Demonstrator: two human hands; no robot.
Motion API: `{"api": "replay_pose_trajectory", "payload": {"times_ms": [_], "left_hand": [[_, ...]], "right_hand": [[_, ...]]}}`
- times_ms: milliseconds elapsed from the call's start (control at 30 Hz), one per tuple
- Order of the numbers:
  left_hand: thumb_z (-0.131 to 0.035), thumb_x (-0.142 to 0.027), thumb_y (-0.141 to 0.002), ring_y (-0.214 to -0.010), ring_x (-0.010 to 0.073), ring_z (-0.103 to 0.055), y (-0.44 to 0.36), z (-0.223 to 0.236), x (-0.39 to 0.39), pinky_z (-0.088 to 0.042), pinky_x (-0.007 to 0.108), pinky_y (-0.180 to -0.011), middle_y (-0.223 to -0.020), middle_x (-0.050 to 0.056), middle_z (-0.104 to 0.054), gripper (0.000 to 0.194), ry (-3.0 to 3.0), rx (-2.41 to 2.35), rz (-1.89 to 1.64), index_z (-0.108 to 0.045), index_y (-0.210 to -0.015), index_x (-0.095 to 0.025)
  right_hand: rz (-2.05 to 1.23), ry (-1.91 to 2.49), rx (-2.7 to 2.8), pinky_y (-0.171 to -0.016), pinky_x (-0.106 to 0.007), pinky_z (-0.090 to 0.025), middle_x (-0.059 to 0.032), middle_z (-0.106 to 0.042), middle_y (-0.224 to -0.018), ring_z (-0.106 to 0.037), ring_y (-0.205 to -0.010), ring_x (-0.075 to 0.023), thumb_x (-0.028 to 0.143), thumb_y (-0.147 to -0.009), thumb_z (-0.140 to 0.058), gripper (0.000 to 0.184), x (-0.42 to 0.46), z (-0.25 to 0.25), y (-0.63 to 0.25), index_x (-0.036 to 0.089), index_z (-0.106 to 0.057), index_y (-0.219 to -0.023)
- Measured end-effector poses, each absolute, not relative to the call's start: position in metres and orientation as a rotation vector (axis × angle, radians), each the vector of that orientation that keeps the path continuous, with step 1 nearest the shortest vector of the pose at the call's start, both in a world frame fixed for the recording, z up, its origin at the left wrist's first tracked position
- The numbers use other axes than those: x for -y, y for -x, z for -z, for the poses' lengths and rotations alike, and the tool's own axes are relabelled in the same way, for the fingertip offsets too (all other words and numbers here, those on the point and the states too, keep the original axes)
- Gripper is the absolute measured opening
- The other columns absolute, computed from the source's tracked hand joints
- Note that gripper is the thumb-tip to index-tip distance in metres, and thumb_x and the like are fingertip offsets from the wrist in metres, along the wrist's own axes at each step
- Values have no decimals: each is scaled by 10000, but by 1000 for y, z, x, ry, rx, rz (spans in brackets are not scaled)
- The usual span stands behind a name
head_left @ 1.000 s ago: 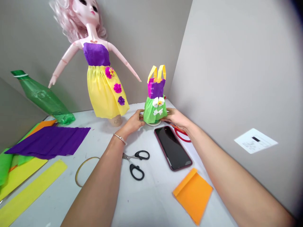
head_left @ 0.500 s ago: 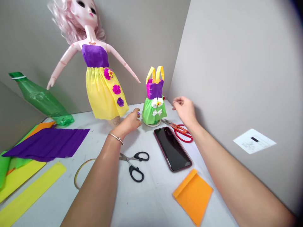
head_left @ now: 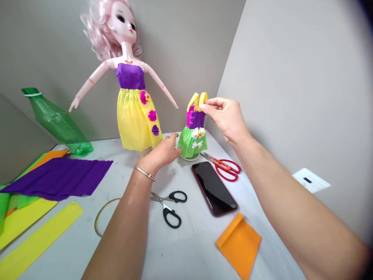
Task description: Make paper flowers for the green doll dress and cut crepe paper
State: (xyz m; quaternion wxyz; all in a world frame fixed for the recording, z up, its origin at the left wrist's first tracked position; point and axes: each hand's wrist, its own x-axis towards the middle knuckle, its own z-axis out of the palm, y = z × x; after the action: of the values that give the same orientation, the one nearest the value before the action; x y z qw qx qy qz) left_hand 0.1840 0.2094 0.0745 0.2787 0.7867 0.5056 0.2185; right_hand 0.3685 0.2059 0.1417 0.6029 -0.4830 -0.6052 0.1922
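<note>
A small doll dress [head_left: 196,119] with yellow straps, a purple and magenta bodice and a green skirt stands upright on a round base. White bows decorate its skirt. My right hand [head_left: 225,116] pinches the dress at the top of the bodice, by the right strap. Beside the skirt's left side is my left hand [head_left: 163,151], fingers and thumb apart, with nothing held. Whether its thumb tip touches the skirt I cannot tell. Behind it, a large doll [head_left: 128,74] with pink hair wears a purple top and yellow skirt with flowers.
Red-handled scissors [head_left: 223,165] and a phone [head_left: 214,188] lie right of centre. Black-handled scissors [head_left: 171,210], an orange folded piece [head_left: 239,245] and a gold ring [head_left: 97,217] are nearer. Purple sheet [head_left: 61,177], yellow strip [head_left: 43,237] and green bottle [head_left: 55,120] occupy the left.
Both hands were at the skirt's base. My right hand let go, rose on the right and now grips the dress near its strap. My left hand opened and stayed low. The view shifted slightly.
</note>
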Motion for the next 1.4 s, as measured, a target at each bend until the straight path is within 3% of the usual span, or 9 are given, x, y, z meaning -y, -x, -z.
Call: {"api": "replay_pose_trajectory", "payload": {"times_ms": [267,467,600,933,1267,1400], "left_hand": [[-577,-167,-794,-835,273,-639,-172,-86,-207,-469,357,-719,-897,94,-652,553,-2089,-1340,-629,-454,-1333,-172],[-633,-173,-756,-853,272,-640,-169,-80,-211,-464,340,-727,-916,81,-662,528,-2084,-1282,-697,-505,-1267,-200],[-662,-180,-740,-936,278,-639,-170,-78,-212,-467,327,-752,-1045,91,-657,484,-2081,-1208,-751,-534,-1205,-223],[-654,-174,-755,-1040,292,-607,-171,-79,-211,-477,332,-783,-1171,99,-630,421,-2061,-1119,-829,-554,-1160,-232],[-648,-166,-772,-1039,308,-615,-172,-83,-208,-476,355,-808,-1133,110,-639,398,-2105,-1182,-763,-562,-1159,-211],[-620,-137,-804,-1065,312,-611,-165,-98,-202,-470,386,-860,-1164,127,-635,374,-2166,-1248,-745,-569,-1172,-180]], "right_hand": [[-558,1178,1384,-530,-228,-365,19,-568,-617,-445,-548,-83,170,-743,-693,159,-210,-150,-364,164,-605,-610],[-565,1170,1390,-527,-226,-344,40,-487,-603,-400,-542,-85,307,-733,-721,239,-212,-143,-371,190,-546,-619],[-550,1148,1368,-529,-224,-343,53,-425,-571,-411,-545,-87,317,-728,-734,318,-212,-142,-370,197,-484,-573],[-528,1146,1342,-545,-220,-364,23,-536,-619,-495,-598,-96,267,-767,-713,272,-213,-147,-374,186,-528,-585],[-468,1136,1264,-573,-221,-391,-6,-633,-728,-525,-614,-90,336,-813,-705,207,-209,-146,-381,178,-641,-696],[-407,1141,1196,-577,-224,-404,-4,-604,-692,-517,-589,-94,418,-852,-648,287,-201,-146,-386,182,-638,-689]]}}
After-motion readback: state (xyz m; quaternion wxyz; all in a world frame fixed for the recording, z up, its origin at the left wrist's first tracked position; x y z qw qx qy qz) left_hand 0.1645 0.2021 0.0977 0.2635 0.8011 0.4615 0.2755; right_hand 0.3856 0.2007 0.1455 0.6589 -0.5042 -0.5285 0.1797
